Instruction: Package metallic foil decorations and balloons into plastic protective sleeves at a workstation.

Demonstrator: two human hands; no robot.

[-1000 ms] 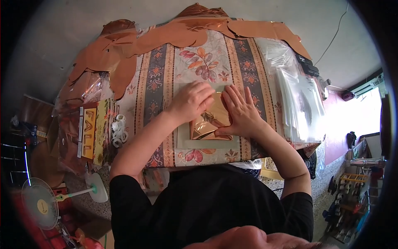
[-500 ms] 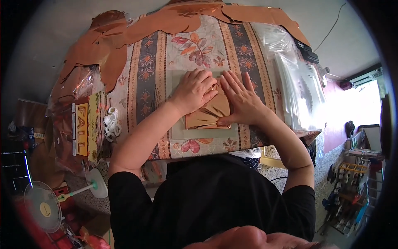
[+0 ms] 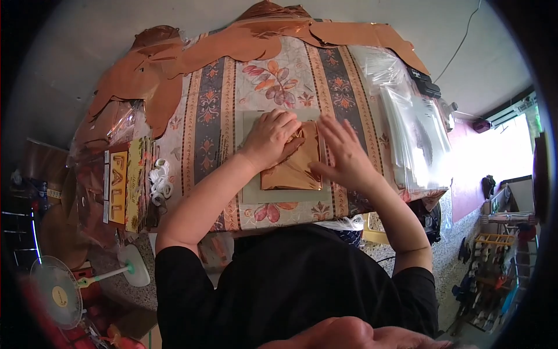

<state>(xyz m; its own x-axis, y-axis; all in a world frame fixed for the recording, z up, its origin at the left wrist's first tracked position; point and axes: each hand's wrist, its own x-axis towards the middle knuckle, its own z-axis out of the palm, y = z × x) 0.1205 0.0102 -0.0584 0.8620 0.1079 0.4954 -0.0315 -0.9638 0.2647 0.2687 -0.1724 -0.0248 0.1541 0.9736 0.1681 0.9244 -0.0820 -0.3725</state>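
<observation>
A flat, folded copper-coloured foil balloon [image 3: 293, 173] lies on a grey-green rectangular board [image 3: 251, 191] at the middle of the table. My left hand [image 3: 272, 138] rests on its upper left part, with fingers curled and pressed together on the foil; what lies under the fingertips is partly hidden. At the foil's right edge my right hand [image 3: 347, 154] is open, its fingers spread and apparently raised slightly. Nothing shows in its grasp.
Large flat copper foil shapes [image 3: 232, 46] drape along the table's far and left edges. Clear plastic sleeves [image 3: 410, 139] are stacked at the right. Printed cards [image 3: 119, 186] and white ribbon rolls [image 3: 160, 180] sit at the left. A fan [image 3: 58, 294] stands below left.
My right hand has come off the foil's surface and moved to its right edge. The left hand stays on the foil, which looks smoother. The whole view has shifted slightly.
</observation>
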